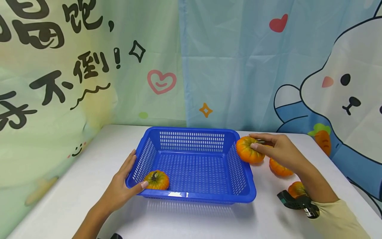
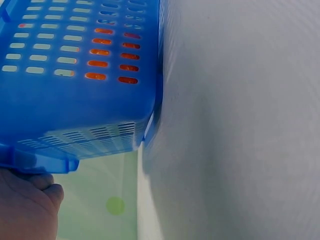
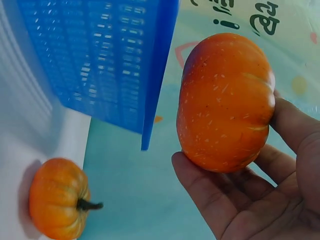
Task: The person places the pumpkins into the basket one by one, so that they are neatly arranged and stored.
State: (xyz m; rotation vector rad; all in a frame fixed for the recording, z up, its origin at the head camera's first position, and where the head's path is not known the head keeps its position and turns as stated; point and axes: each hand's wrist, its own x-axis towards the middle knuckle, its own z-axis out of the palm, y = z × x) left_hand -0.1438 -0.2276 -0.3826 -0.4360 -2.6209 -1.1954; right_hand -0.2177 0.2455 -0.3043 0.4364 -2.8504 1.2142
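Observation:
My right hand [image 1: 276,147] pinches a small orange pumpkin [image 1: 248,151] near its stem, level with the right rim of the blue plastic basket [image 1: 191,196]. In the right wrist view, the held pumpkin [image 3: 227,102] shows its smooth underside, with thumb and fingers on either side, apart from the basket wall [image 3: 112,65]. My left hand [image 1: 120,186] grips the basket's left rim, its thumb over the front left corner. Inside that corner sits another pumpkin [image 1: 157,180], orange and green with a dark stem; its orange shows through the slots in the left wrist view.
On the white table [image 1: 191,222], right of the basket, lie more pumpkins, among them one [image 1: 280,167] beneath the right hand and one [image 1: 296,189] partly hidden by the right forearm. A printed cloth [image 1: 232,76] hangs behind the table.

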